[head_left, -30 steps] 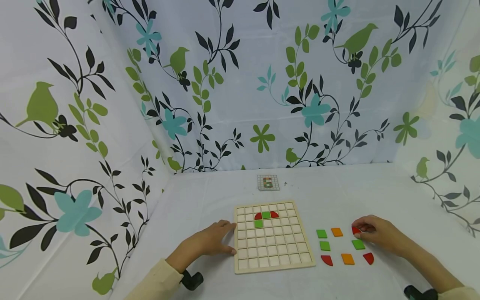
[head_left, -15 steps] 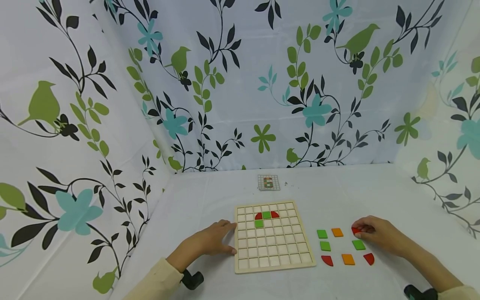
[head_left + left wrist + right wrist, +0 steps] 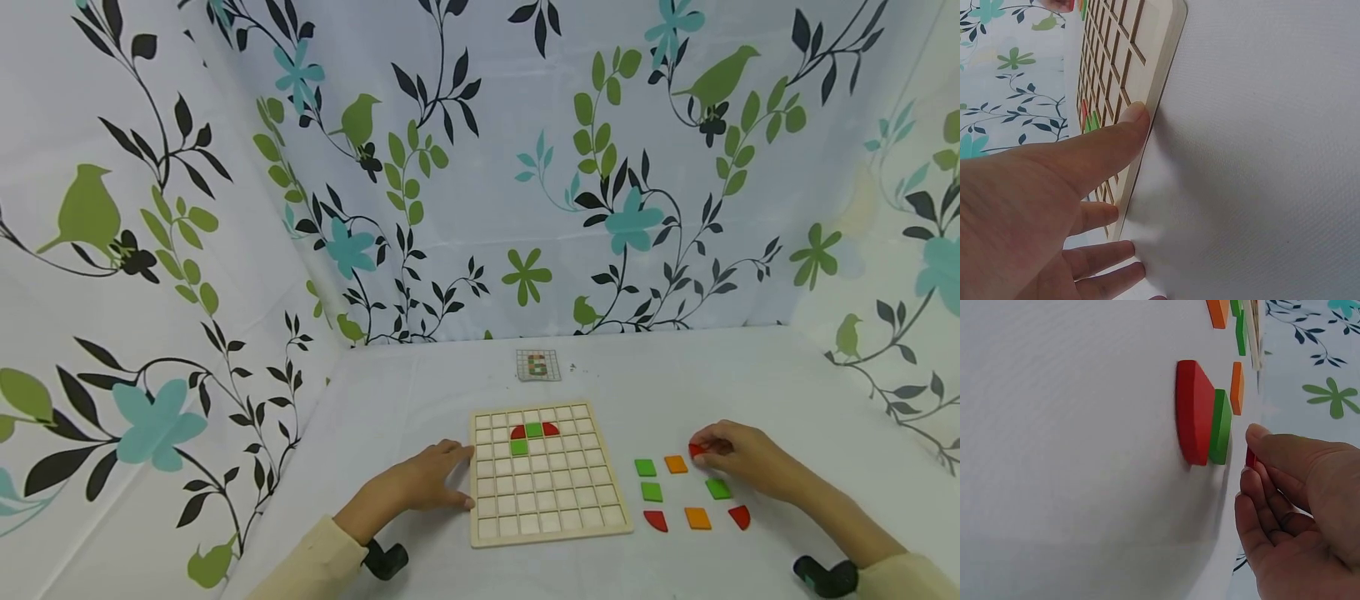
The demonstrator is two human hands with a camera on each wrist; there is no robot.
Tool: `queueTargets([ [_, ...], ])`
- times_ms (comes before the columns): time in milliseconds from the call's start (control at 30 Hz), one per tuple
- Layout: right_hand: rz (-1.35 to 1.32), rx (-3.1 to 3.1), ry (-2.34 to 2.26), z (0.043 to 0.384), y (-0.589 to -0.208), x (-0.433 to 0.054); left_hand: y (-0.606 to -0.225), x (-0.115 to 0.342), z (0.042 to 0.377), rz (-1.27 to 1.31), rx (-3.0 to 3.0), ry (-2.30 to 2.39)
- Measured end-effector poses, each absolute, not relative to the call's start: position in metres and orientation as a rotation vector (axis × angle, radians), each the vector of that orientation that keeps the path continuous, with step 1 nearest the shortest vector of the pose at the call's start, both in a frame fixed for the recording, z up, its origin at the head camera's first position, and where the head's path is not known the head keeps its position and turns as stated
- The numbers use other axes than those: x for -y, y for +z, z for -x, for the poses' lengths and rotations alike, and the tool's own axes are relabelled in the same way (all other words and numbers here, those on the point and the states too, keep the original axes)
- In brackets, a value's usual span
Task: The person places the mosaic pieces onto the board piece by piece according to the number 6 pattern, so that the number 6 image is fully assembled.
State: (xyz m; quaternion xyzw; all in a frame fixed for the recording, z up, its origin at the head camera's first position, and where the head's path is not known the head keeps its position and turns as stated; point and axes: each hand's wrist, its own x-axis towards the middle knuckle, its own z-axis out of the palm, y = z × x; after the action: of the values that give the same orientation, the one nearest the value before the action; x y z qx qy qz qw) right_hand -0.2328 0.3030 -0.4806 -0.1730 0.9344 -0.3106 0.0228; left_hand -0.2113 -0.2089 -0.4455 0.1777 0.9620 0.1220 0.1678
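Observation:
A square wooden grid board (image 3: 549,481) lies before me, with two red quarter-round tiles and two green square tiles set in its upper cells. My left hand (image 3: 429,478) rests against the board's left edge, thumb and fingers extended; in the left wrist view the thumb (image 3: 1129,128) touches the rim. My right hand (image 3: 753,458) pinches a red tile (image 3: 1250,457) between thumb and fingertips, close over the table at the right. Near it are a green square tile (image 3: 718,488), an orange square tile (image 3: 676,464) and a red quarter-round tile (image 3: 739,517).
More loose tiles lie right of the board: green squares (image 3: 652,492), an orange square (image 3: 697,518) and a red quarter-round (image 3: 656,521). Behind the board lies a small grid card (image 3: 537,365) with a coloured pattern. A patterned curtain (image 3: 465,167) hangs at the back.
My right hand has lifted the red tile and shifted slightly left and away from me. My left hand stays at the board's edge.

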Motion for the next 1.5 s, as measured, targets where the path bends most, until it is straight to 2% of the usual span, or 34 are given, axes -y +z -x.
queueTargets([
  [1500,0.688,-2.77,-1.069,0.25,-0.467,-0.16,-0.441,0.206,0.209,-0.489,-2.738,0.363],
])
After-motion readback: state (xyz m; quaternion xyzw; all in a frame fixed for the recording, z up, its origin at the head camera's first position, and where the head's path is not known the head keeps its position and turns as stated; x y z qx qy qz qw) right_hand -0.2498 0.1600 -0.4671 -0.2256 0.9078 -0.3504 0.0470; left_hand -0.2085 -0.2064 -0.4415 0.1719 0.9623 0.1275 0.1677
